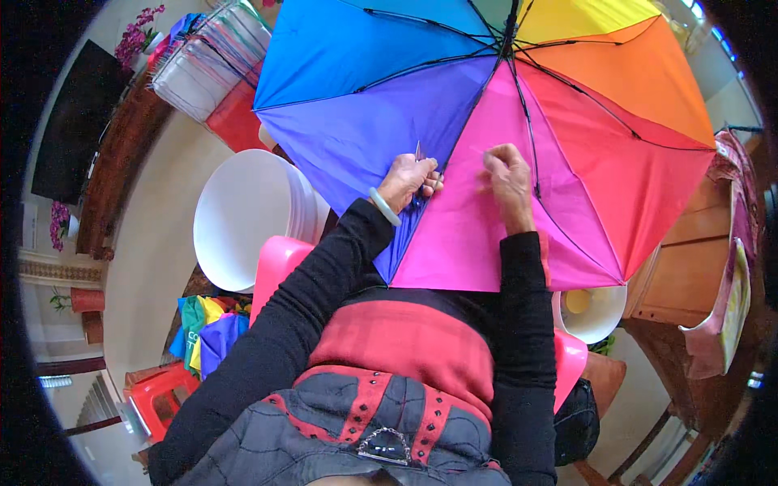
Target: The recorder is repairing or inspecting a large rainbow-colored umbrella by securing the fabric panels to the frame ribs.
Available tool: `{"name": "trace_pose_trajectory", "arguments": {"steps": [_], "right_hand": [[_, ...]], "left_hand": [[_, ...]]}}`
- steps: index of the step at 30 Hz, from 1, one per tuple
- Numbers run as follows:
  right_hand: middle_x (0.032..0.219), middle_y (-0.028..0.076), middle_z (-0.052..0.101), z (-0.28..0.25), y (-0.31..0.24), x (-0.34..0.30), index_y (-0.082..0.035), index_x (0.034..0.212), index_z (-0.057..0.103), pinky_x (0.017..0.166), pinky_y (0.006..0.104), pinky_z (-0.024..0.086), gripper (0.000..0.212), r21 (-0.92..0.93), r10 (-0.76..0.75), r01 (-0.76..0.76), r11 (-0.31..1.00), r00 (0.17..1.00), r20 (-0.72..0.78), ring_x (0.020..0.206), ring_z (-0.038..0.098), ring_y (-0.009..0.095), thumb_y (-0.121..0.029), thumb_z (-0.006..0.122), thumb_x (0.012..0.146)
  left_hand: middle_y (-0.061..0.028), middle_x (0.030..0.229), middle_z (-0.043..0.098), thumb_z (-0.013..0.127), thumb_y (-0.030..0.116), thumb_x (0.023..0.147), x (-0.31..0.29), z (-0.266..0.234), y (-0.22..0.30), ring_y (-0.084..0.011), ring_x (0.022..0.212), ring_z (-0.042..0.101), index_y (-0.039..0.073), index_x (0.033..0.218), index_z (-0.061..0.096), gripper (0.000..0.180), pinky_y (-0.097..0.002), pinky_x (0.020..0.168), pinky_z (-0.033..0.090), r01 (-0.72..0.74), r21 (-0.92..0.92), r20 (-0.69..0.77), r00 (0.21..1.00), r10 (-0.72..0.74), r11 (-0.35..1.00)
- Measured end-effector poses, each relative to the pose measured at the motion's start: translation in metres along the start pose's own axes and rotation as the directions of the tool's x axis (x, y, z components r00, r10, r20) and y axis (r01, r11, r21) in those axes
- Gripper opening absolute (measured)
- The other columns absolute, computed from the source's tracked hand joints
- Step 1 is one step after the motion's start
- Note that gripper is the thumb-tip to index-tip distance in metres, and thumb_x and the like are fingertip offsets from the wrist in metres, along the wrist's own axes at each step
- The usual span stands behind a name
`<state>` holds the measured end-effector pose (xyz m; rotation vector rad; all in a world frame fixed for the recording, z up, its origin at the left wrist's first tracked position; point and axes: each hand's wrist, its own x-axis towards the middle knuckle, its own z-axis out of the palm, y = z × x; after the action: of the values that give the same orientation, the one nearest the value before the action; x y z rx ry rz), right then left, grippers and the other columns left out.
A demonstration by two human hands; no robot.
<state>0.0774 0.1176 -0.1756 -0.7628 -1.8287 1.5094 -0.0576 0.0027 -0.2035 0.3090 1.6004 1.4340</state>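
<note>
Tiled room, pale floor (150, 219), a dark screen (74, 121) and purple flowers (138, 39) toward the left rim; white tub (243, 215) just beyond the left forearm, heap of coloured cloth (212, 332) and red stool (162, 397) lower down, white bowl (609, 308) near the right elbow. No tabletop under the work: the person sat on a pink chair (279, 263). Left hand (408, 180), bangle (384, 206) at the wrist, had its fingers closed round scissors (419, 151), a thin point standing up past the knuckles. Right hand (510, 182) hung over the pink panel, fingers curled and narrow; could not tell whether anything fine was pinched there, the tips being blurred. Main risk, in my judgement: a nick in the cloth, should the scissor point dip or the left grip slip so close to the fabric. A second: the canopy swinging if knocked, as neither hand appeared to grip it. The umbrella (454, 235) was spread in front of the person, inside showing, near edge at the lap, dark shaft (510, 32) at the upper frame. Panels ran blue, violet, pink, red, orange, yellow; black ribs fanned from the hub; cloth mostly taut, slightly slack in the violet; no tear noticed.
</note>
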Motion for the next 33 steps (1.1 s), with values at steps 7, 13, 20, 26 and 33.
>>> {"name": "trace_pose_trajectory", "arguments": {"steps": [7, 13, 20, 26, 33], "right_hand": [[0.067, 0.006, 0.051, 0.014, -0.008, -0.004, -0.003, 0.084, 0.045, 0.043, 0.0271, 0.049, 0.005, 0.525, 0.128, -0.148, 0.838, 0.989, 0.076, 0.053, 0.053, 0.014, -0.007, 0.042, 0.085], [0.063, 0.006, 0.05, 0.014, -0.012, -0.003, -0.001, 0.084, 0.044, 0.044, 0.0264, 0.048, 0.004, 0.368, 0.027, -0.015, 0.93, 0.999, -0.029, 0.048, 0.051, 0.012, -0.004, 0.042, 0.084], [0.063, 0.005, 0.051, 0.008, -0.036, 0.018, 0.0, 0.082, 0.049, 0.048, 0.0258, 0.047, 0.007, 0.314, -0.05, 0.019, 0.949, 0.995, 0.089, 0.052, 0.051, 0.012, -0.004, 0.044, 0.084], [0.063, 0.006, 0.052, -0.001, -0.03, 0.021, -0.002, 0.081, 0.054, 0.052, 0.0289, 0.046, 0.003, 0.299, -0.064, 0.021, 0.954, 0.989, 0.133, 0.055, 0.054, 0.016, -0.003, 0.051, 0.08], [0.071, 0.015, 0.054, 0.03, 0.004, 0.013, -0.008, 0.079, 0.057, 0.059, 0.042, 0.046, 0.008, -0.653, -0.263, 0.391, 0.649, 0.92, 0.289, 0.066, 0.056, 0.034, -0.008, 0.055, 0.072]], "left_hand": [[-0.0046, 0.062, 0.056, 0.061, 0.017, 0.077, -0.005, 0.005, 0.009, -0.008, 0.048, 0.05, 0.002, 0.074, 0.053, 0.017, -0.0193, 0.04, 0.038, -0.097, 0.193, 0.136, 0.988, 0.071, 0.977], [-0.0045, 0.061, 0.056, 0.06, 0.012, 0.073, -0.014, 0.011, 0.026, -0.0091, 0.048, 0.051, 0.001, 0.074, 0.054, 0.013, -0.0209, 0.043, 0.039, -0.213, 0.491, 0.048, 0.975, 0.218, 0.844], [-0.0056, 0.061, 0.055, 0.056, 0.009, 0.071, 0.026, -0.003, 0.013, -0.0164, 0.054, 0.054, 0.002, 0.087, 0.058, 0.018, -0.0292, 0.05, 0.044, -0.707, 0.656, 0.363, 0.603, 0.71, 0.264], [-0.0024, 0.06, 0.053, 0.056, 0.01, 0.072, 0.019, 0.003, 0.039, -0.0122, 0.05, 0.051, 0.001, 0.083, 0.057, 0.014, -0.0262, 0.044, 0.042, -0.485, 0.594, 0.248, 0.87, 0.427, 0.642], [-0.0007, 0.057, 0.05, 0.06, 0.016, 0.074, 0.013, 0.004, 0.046, -0.0065, 0.044, 0.046, 0.005, 0.071, 0.052, 0.014, -0.0194, 0.036, 0.036, 0.079, 0.039, 0.041, 0.996, -0.081, 0.996]]}}
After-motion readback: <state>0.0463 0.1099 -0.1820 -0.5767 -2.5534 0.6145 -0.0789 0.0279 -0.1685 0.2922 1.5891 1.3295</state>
